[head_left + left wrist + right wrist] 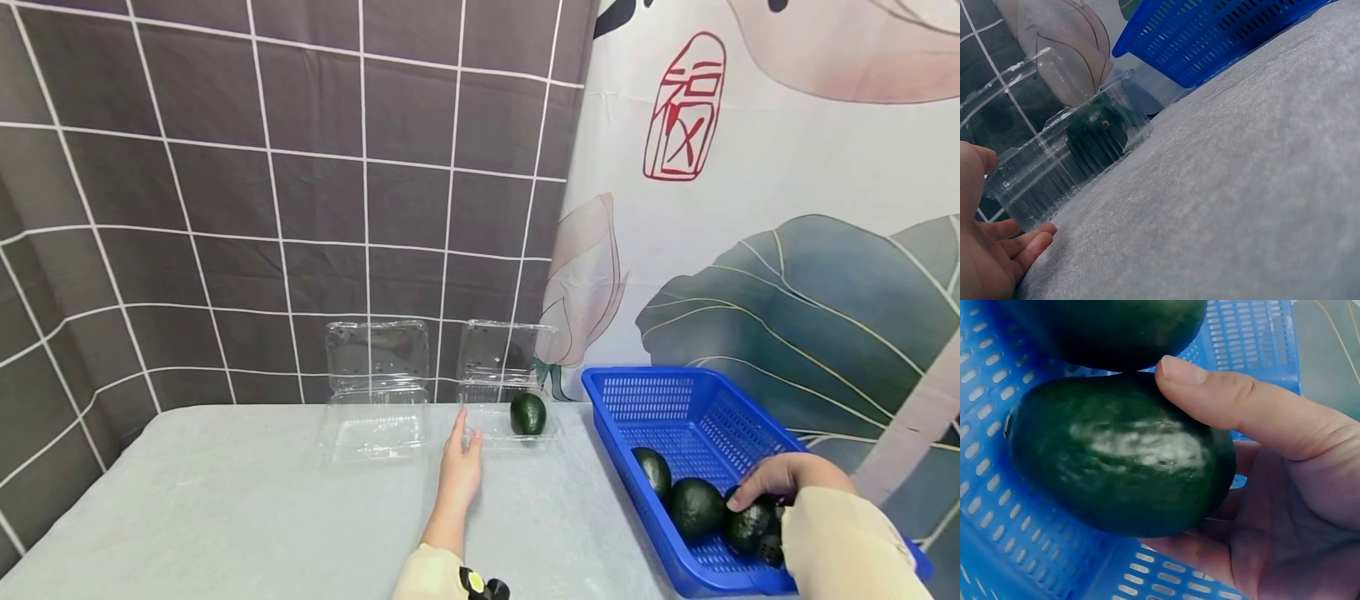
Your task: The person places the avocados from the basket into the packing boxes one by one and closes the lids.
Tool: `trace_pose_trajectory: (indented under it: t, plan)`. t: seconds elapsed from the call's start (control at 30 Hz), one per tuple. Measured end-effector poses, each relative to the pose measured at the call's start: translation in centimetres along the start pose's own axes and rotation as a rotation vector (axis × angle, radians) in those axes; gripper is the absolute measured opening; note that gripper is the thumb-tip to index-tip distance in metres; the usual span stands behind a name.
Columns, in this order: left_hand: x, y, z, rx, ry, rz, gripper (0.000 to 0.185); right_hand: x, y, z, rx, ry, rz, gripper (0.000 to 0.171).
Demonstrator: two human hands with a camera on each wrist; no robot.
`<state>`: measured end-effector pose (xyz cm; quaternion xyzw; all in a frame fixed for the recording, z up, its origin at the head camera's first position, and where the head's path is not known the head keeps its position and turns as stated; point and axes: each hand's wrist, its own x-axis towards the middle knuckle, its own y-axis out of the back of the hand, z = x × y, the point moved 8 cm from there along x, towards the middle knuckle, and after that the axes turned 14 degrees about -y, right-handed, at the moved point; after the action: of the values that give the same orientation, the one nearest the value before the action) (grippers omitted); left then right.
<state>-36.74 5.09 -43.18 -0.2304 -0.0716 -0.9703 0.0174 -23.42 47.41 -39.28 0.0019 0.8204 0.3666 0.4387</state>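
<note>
While the right hand (787,482) is lowered into the blue perforated plastic basket (660,398) at the right of the grey cloth-covered tabletop (225,500), a dark green avocado (1116,453) is gripped in it, the thumb (1235,403) being laid across the top of the fruit and the fingers curled beneath it, as is plainly shown by the right wrist view. Two further dark green avocados (696,507) are seen lying in the basket just beside the gripped one, one of them touching it from above in the wrist view. The left hand (459,467) is stretched forward flat on the tabletop with its fingers straight and relaxed, nothing being held; its fingertips (1038,237) are placed just at the near edge of the right-hand clear plastic clamshell box (504,392), though whether the box is actually touched cannot be told. Inside that open box a single dark green avocado (528,413) is lodged, toward its right side. A second clear plastic clamshell box (375,392), likewise open with its lid raised, is stood just to the left of the first. Behind the tabletop a grey grid-patterned curtain (225,183) is hung on the left, and a white cloth printed with lotus leaves and a red seal (787,167) on the right.
</note>
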Motion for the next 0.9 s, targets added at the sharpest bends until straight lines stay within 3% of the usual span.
trace_pose_trajectory:
  t: [0.13, 0.33, 0.6, 0.9]
  plan:
    - [0.0, 0.1, 0.0, -0.003, 0.005, -0.003, 0.048, 0.1, -0.1, 0.1, -0.008, -0.032, 0.019, 0.071]
    - [0.0, 0.0, 0.0, 0.0, 0.003, -0.005, 0.048, 0.5, -0.7, -0.1, -0.031, -0.008, -0.019, 0.066]
    - [0.0, -0.1, -0.1, 0.0, -0.001, -0.009, 0.048, 0.5, -0.7, 0.4, 0.027, -0.029, -0.053, 0.067]
    - [0.0, 0.0, -0.1, -0.006, -0.008, -0.002, 0.048, -0.3, 0.7, -1.1, -0.005, 0.047, -0.026, 0.059]
